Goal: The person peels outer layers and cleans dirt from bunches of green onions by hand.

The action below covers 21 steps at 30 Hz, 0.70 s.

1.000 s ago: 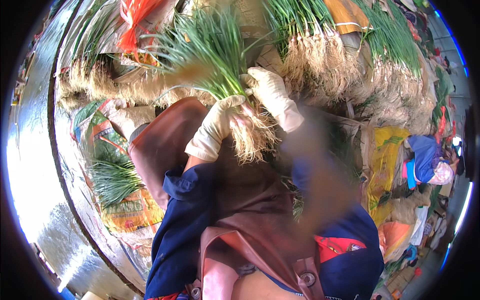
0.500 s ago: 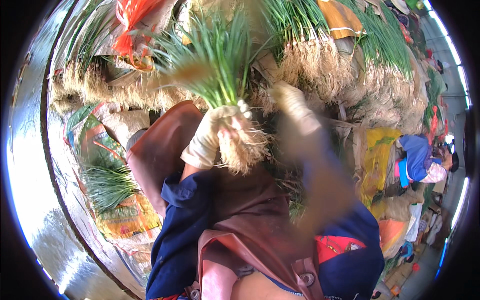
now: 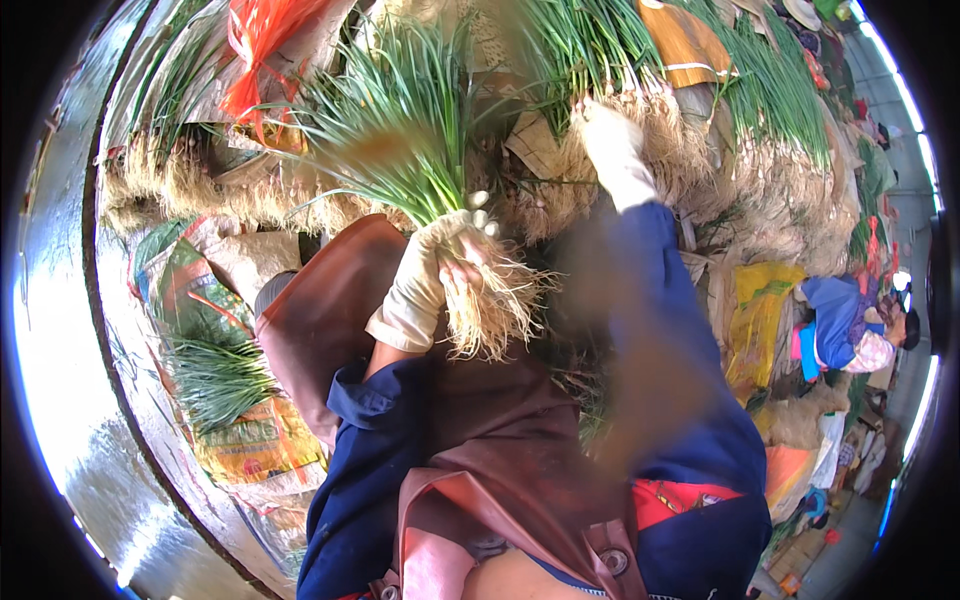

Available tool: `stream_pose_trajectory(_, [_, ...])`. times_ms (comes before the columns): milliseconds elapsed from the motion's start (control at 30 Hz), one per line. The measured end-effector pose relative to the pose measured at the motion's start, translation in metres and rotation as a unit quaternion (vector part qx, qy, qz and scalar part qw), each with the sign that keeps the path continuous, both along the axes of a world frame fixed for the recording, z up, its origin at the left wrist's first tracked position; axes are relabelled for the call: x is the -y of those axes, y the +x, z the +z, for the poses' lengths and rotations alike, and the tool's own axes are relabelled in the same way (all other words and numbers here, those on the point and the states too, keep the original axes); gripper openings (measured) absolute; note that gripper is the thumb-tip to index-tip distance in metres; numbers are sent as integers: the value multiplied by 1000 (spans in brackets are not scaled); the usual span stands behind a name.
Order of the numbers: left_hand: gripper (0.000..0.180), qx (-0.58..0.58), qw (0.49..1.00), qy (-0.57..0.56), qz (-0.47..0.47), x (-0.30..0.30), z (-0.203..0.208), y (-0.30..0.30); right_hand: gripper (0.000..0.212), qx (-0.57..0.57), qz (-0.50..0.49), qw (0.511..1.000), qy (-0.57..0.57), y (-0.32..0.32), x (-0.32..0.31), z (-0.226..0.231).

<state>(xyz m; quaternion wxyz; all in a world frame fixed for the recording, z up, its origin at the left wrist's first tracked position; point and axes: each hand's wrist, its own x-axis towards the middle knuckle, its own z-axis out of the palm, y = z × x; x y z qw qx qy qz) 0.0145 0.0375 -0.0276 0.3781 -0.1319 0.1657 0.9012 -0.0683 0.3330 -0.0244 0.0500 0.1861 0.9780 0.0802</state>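
Note:
A thick bunch of scallions point(image 3: 425, 150) is gripped in my left hand point(image 3: 430, 265), which wears a pale glove. Their green leaves fan out away from me, and the tangled roots point(image 3: 490, 300) spill out on the right of the fist. My right hand point(image 3: 612, 145), also gloved, is stretched forward to a heap of scallions point(image 3: 655, 120). Its fingers bend in on the white bases at the heap's left side; the fingertips are partly hidden there.
More scallions point(image 3: 770, 130) lie in rows at the far side, roots toward me. A red plastic bag point(image 3: 255, 60) is at far left, a yellow sack point(image 3: 760, 310) at right. Scallions point(image 3: 215, 380) lie left of my apron point(image 3: 500, 420). Another person point(image 3: 840, 315) sits at far right.
My right hand has moved forward and slightly right, onto the scallion heap. The left hand keeps its hold on the bunch, with the roots slightly lower.

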Motion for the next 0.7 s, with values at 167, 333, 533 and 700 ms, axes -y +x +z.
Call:
stream_pose_trajectory(167, [42,-86,992,-89,-34,6,-11,-5,18,-181,179,952,-171,92,90,37])
stream_pose_trajectory(333, [40,-97,971,-155,-152,-6,-18,-13,20,-132,334,897,-258,128,93,14])
stream_pose_trajectory(533, [41,-112,969,-152,-160,-11,-24,-13,39,-136,-77,822,-548,79,52,11])
stream_pose_trajectory(700, [42,-109,972,-141,-156,-15,-35,-14,60,-35,-111,949,-294,45,69,25])
